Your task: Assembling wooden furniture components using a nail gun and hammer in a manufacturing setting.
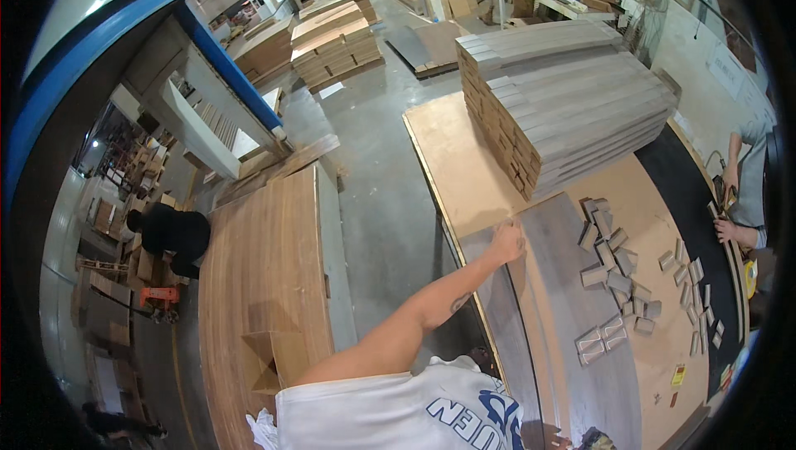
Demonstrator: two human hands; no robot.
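Observation:
My left arm stretches across to the worktable. My left hand is closed on the far end of a long grey wood-look plank, which lies along the table's left side with its edge slightly raised. Beside it a wider grey panel rests flat on the tan surface. At the bottom edge part of my right hand shows near the plank's near end; its fingers are mostly cut off. Several small grey-brown wood blocks lie scattered to the right, and a few sit on the grey panel.
A tall stack of grey planks stands at the table's far end. Another person's hands work at the right edge beside a black strip. A wood-topped bench stands left across the aisle; a person in black crouches beyond it.

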